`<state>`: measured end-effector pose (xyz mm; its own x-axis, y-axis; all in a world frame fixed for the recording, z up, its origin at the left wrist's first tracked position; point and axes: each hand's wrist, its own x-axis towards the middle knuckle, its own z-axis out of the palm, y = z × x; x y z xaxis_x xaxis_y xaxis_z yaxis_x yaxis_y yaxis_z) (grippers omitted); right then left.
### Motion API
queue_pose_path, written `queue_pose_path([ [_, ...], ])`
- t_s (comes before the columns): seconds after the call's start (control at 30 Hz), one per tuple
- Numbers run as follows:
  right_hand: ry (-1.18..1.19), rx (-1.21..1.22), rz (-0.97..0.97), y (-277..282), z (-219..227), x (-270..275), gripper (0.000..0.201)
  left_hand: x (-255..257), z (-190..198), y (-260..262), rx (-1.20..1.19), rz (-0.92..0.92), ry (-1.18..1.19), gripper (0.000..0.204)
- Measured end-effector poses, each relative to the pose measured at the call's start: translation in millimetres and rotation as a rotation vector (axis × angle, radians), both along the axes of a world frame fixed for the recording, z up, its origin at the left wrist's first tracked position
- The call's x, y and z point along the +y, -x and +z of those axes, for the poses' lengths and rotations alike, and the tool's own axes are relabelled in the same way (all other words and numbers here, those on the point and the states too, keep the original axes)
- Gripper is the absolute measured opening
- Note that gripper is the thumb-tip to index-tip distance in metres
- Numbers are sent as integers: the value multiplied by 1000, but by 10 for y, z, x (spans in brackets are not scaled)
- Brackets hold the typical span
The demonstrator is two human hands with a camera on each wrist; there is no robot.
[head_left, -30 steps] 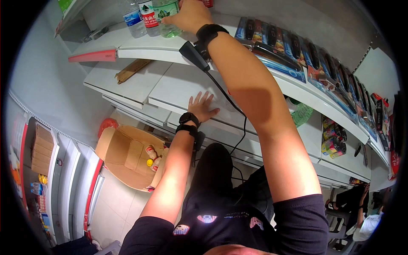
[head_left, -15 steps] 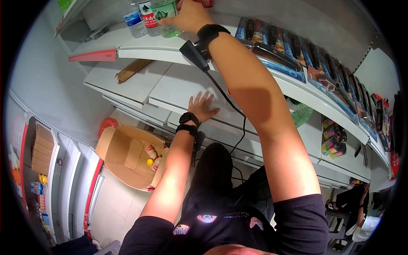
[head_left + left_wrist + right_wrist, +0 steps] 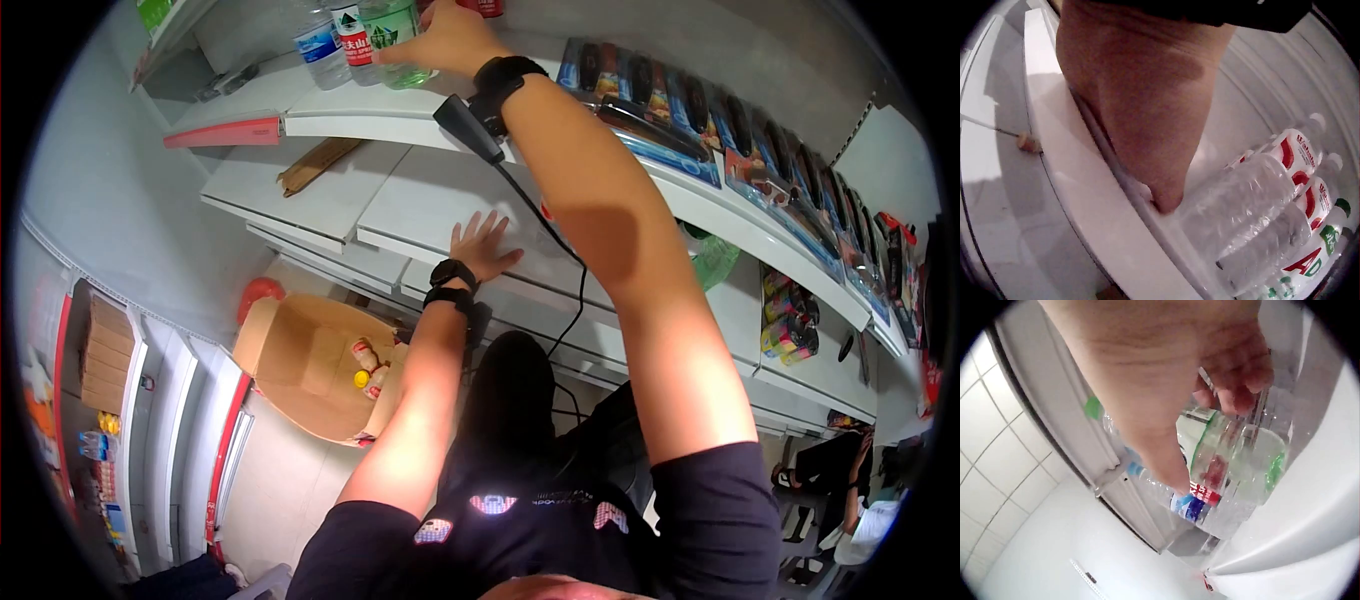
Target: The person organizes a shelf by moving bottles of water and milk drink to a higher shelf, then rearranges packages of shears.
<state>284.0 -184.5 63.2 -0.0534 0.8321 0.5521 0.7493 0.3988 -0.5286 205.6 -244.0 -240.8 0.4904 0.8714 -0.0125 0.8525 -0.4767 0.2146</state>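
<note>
My right hand (image 3: pixel 455 42) is up at the top shelf in the head view, around a clear bottle with a green label (image 3: pixel 402 72). The right wrist view has the thumb on one side of this bottle (image 3: pixel 1235 450) and bent fingers on the other. Right beside it stand a red-labelled water bottle (image 3: pixel 352 40) and a blue-labelled one (image 3: pixel 320 50). Lower down, my left hand (image 3: pixel 485 248) rests on a white shelf (image 3: pixel 420 200) with its fingers spread. In the left wrist view, clear bottles with red and white labels (image 3: pixel 1291 156) lie near that hand.
Packaged black-handled items (image 3: pixel 690 110) line the top shelf to the right. A cardboard box (image 3: pixel 310 350) with small bottles is on the floor at left. A black cable (image 3: pixel 540 215) hangs from the right wrist. A brown cardboard strip (image 3: pixel 318 165) lies on the lower shelf.
The head view has shifted slightly, moving the scene a little to the right. Both hands keep nearly the same places, with the right at the green-labelled bottle.
</note>
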Motion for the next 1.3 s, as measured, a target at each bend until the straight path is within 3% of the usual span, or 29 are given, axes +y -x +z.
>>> queue_pose_path([
  [0.13, -86, 65, 40, 5, 87, -86, 105, 10, -4, -12, 21, 9, -3, 83],
  [0.2, -103, -13, -23, -42, 265, -137, 86, 51, 29, -39, -15, -13, -8, 83],
  [0.23, -107, -21, -41, -89, 400, -287, 86, 65, 42, -41, 34, -3, 9, 84],
  [0.3, -142, -38, 17, -183, 692, -865, 47, 62, 17, -77, 76, -27, 39, 85],
  [0.37, -168, -44, 256, -359, 812, -1464, 41, 102, 7, -81, 127, 7, 29, 86],
  [0.43, 130, -243, -131, 20, 1017, -2736, 36, 125, -10, -83, 150, 10, 46, 86],
  [0.5, 240, -282, 607, -869, 628, -2588, 56, 128, -17, -90, 165, 18, 71, 85],
  [0.57, 470, -433, 678, -1068, 406, -3032, 29, 117, -10, -69, 208, 13, 52, 86],
  [0.63, 674, -478, 645, -1388, -135, -3343, 35, 144, -48, -70, 180, 24, 66, 87],
  [0.7, 796, -568, 481, -1720, -617, -3546, 35, 127, -19, -81, 175, 32, 75, 87],
  [0.77, 914, -538, 169, -1991, -828, -3597, 35, 110, -14, -66, 177, 47, 86, 87],
  [0.9, 763, -341, -46, -2966, -1102, -3367, 32, 106, -5, -67, 180, 37, 86, 86],
  [0.97, 599, 23, -230, -3424, -1336, -3198, 25, 105, -6, -63, 174, 37, 83, 85],
  [1.07, 260, -96, -506, -4205, -1703, -2844, 27, 123, -23, -57, 153, 38, 78, 86],
  [1.1, 118, -246, -559, -5053, -2235, -2616, 31, 112, -20, -49, 154, 30, 87, 87],
  [1.2, -140, -407, -672, -4948, -2204, -2603, 32, 136, -20, -42, 141, 28, 91, 87],
  [1.3, -255, -523, -674, -4635, -2154, -2584, 34, 105, -13, -19, 135, 23, 112, 87],
])
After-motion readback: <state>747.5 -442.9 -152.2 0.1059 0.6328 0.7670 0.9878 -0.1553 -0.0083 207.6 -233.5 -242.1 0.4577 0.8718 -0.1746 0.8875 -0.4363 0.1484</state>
